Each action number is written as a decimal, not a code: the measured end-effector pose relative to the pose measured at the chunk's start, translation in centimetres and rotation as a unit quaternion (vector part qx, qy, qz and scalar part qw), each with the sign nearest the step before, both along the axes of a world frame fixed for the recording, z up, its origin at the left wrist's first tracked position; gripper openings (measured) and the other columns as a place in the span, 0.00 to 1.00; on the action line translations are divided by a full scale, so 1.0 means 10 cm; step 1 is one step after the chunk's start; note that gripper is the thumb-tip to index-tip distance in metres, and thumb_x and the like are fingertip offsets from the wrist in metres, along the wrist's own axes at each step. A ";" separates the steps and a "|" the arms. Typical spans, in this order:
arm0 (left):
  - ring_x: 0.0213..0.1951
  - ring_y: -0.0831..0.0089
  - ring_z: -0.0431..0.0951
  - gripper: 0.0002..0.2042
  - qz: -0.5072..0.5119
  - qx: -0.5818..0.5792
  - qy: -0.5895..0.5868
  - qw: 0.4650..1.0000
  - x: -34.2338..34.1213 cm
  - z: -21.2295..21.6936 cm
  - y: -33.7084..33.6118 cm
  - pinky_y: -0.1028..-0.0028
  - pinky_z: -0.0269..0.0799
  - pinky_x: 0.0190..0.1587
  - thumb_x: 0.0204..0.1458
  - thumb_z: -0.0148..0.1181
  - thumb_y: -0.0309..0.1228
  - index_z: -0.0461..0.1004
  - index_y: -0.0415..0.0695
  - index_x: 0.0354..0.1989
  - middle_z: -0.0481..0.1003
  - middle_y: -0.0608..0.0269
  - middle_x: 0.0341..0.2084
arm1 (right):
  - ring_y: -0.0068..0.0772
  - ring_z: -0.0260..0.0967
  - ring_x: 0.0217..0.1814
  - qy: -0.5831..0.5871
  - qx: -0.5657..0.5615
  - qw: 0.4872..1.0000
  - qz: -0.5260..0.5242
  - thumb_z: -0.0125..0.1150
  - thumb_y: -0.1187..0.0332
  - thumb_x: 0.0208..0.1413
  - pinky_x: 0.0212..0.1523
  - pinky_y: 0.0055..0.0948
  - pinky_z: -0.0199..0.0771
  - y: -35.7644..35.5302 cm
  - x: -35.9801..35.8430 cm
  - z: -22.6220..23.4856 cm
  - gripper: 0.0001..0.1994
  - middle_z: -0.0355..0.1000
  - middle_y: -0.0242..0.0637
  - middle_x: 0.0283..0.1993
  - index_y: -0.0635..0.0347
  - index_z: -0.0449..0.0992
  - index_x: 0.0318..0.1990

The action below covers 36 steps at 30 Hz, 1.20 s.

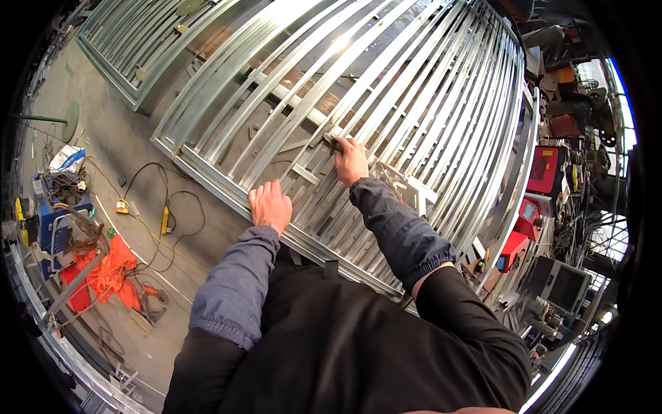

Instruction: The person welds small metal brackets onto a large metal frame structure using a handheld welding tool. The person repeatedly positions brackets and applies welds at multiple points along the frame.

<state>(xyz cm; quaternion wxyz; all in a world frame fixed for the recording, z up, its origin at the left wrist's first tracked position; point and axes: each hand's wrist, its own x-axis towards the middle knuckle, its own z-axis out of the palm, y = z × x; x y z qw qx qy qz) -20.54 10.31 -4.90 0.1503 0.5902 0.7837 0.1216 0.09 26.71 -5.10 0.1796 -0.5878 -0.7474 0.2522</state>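
Directly ahead, a large metal grille frame [358, 90] of many parallel galvanised bars lies flat, its bars running from about seven o'clock up toward one o'clock. The right hand [350, 160] is stretched further out, at roughly twelve o'clock from the body, fingers closed around a small dark tool [332, 142] that touches a bar where a short cross piece meets it; what kind of tool it is cannot be told. The left hand [269, 206] sits nearer, at about ten o'clock from the chest, palm down with fingers spread flat on the frame's near edge rail, gripping nothing. So the two hands are well apart, the left bracing, the right at the working spot. Off at nine o'clock, orange cloth [110, 272] and cables [169, 207] lie on the concrete floor [131, 145].
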 end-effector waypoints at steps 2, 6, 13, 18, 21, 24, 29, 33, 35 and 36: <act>0.52 0.57 0.76 0.19 -0.005 0.003 0.002 1.000 -0.01 -0.02 0.01 0.56 0.64 0.63 0.55 0.57 0.34 0.77 0.43 0.55 0.79 0.56 0.47 | 0.55 0.69 0.65 0.016 -0.011 1.000 0.004 0.66 0.70 0.61 0.67 0.45 0.71 -0.05 0.12 0.06 0.21 0.75 0.45 0.59 0.56 0.80 0.62; 0.53 0.57 0.76 0.20 0.000 0.007 0.007 1.000 0.01 -0.10 -0.03 0.55 0.63 0.64 0.56 0.57 0.34 0.77 0.42 0.56 0.79 0.56 0.47 | 0.54 0.67 0.71 0.021 0.007 0.998 -0.057 0.66 0.69 0.62 0.71 0.44 0.69 -0.41 0.71 0.52 0.21 0.71 0.46 0.66 0.57 0.78 0.63; 0.51 0.55 0.77 0.20 -0.023 0.017 -0.014 1.000 -0.02 -0.06 -0.03 0.54 0.64 0.63 0.56 0.58 0.32 0.78 0.42 0.57 0.80 0.55 0.45 | 0.65 0.65 0.72 -0.137 -0.104 0.946 -0.273 0.71 0.55 0.58 0.73 0.51 0.64 -1.18 2.60 0.21 0.39 0.67 0.65 0.68 0.70 0.68 0.71; 0.52 0.53 0.81 0.19 -0.074 -0.034 -0.044 0.996 -0.33 -0.12 0.03 0.53 0.67 0.61 0.56 0.57 0.31 0.79 0.44 0.57 0.83 0.54 0.47 | 0.49 0.81 0.56 0.041 -0.238 0.924 -0.295 0.72 0.54 0.60 0.58 0.42 0.77 -0.96 2.72 0.18 0.31 0.82 0.56 0.54 0.73 0.77 0.61; 0.57 0.51 0.80 0.21 -0.080 -0.111 -0.115 0.984 -0.49 -0.03 0.19 0.55 0.73 0.61 0.58 0.55 0.30 0.80 0.43 0.59 0.82 0.51 0.53 | 0.32 0.79 0.47 0.160 -0.296 0.894 -0.297 0.74 0.59 0.59 0.50 0.34 0.78 -0.88 2.87 0.20 0.28 0.82 0.42 0.50 0.73 0.78 0.60; 0.57 0.49 0.81 0.21 -0.096 -0.111 -0.153 0.977 -0.62 -0.06 0.25 0.59 0.76 0.61 0.59 0.53 0.28 0.80 0.41 0.60 0.82 0.48 0.53 | 0.28 0.76 0.44 0.217 -0.286 0.884 -0.299 0.75 0.64 0.58 0.47 0.32 0.77 -0.95 2.93 0.40 0.25 0.81 0.38 0.46 0.73 0.79 0.58; 0.57 0.53 0.83 0.22 -0.077 -0.144 -0.236 0.958 -0.68 0.02 0.25 0.61 0.77 0.61 0.59 0.51 0.27 0.78 0.39 0.62 0.82 0.47 0.55 | 0.23 0.73 0.51 0.294 -0.343 0.858 -0.246 0.71 0.66 0.63 0.51 0.31 0.77 -1.20 3.10 1.02 0.26 0.77 0.33 0.56 0.64 0.74 0.67; 0.56 0.58 0.84 0.26 -0.067 -0.180 -0.287 0.938 -0.74 0.08 0.28 0.65 0.77 0.60 0.60 0.49 0.26 0.74 0.38 0.67 0.82 0.47 0.58 | 0.27 0.75 0.50 0.309 -0.291 0.865 -0.269 0.66 0.64 0.69 0.51 0.30 0.78 -1.45 2.87 1.57 0.25 0.79 0.36 0.58 0.63 0.72 0.69; 0.56 0.58 0.84 0.26 -0.055 -0.205 -0.305 0.928 -0.80 0.03 0.34 0.64 0.77 0.59 0.60 0.50 0.28 0.74 0.40 0.67 0.83 0.48 0.56 | 0.28 0.75 0.48 0.352 -0.295 0.860 -0.223 0.64 0.66 0.70 0.50 0.29 0.78 -1.45 2.64 1.81 0.24 0.79 0.37 0.57 0.63 0.72 0.69; 0.56 0.58 0.84 0.26 -0.050 -0.217 -0.315 0.923 -0.83 0.01 0.37 0.64 0.78 0.59 0.60 0.50 0.29 0.75 0.42 0.67 0.84 0.48 0.55 | 0.28 0.76 0.47 0.372 -0.295 0.857 -0.200 0.63 0.67 0.71 0.50 0.29 0.78 -1.45 2.51 1.94 0.23 0.80 0.37 0.56 0.63 0.72 0.70</act>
